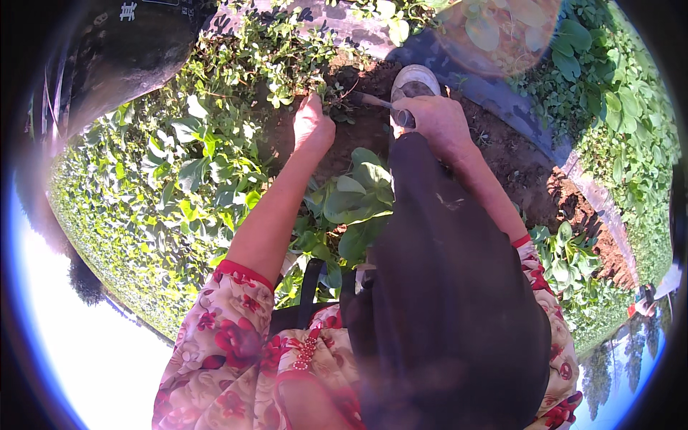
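Note:
My left hand [313, 125] is closed around the lower stems of a clump of small-leaved green weeds [287, 72], just above bare soil. Wrapped around the handle of a short hand tool [378, 102], my right hand [433, 123] is to the right of it. The tool's rounded handle end pokes out by my fingers, and its shaft points left toward the base of the weeds. Its working end is lost among shade and leaves, so I cannot tell whether it is a hoe or a sickle. A light-coloured shoe [416, 79] stands just beyond my right hand.
Broad-leaved green plants [358, 193] grow below my hands, and more [190, 154] spread to the left. Plastic sheeting [494, 93] crosses the ground at the right. A black printed bag or sheet [136, 50] lies at the upper left. Reddish loose soil [588, 215] lies at the right.

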Demonstrator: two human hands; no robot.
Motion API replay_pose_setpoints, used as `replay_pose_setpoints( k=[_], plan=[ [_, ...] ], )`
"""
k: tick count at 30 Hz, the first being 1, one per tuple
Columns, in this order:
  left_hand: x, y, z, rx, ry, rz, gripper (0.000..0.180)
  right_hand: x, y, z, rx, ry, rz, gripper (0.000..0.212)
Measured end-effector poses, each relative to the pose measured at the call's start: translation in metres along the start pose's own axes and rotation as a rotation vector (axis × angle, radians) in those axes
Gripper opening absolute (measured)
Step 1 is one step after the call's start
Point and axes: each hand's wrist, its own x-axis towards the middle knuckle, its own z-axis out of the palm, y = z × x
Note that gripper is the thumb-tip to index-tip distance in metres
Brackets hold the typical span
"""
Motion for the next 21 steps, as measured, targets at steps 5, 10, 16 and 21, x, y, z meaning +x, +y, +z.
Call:
replay_pose_setpoints(
  k=[5,10,16,21],
  plan=[
    [-0.01,-0.005,-0.002,0.029,0.042,0.005,0.026,0.007,0.008,0.009,0.018,0.041,0.01,0.026],
    [-0.032,-0.024,-0.026,0.118,0.092,0.1,0.033,-0.021,-0.017,-0.036,-0.107,-0.008,0.112,0.022],
    [-0.043,-0.008,-0.003,0.364,0.036,0.314,0.07,-0.049,-0.017,-0.054,-0.171,0.021,0.056,0.028],
    [-0.027,0.014,0.017,0.355,0.011,0.412,0.058,-0.04,-0.015,-0.026,-0.084,0.006,-0.029,0.032]
  ],
)
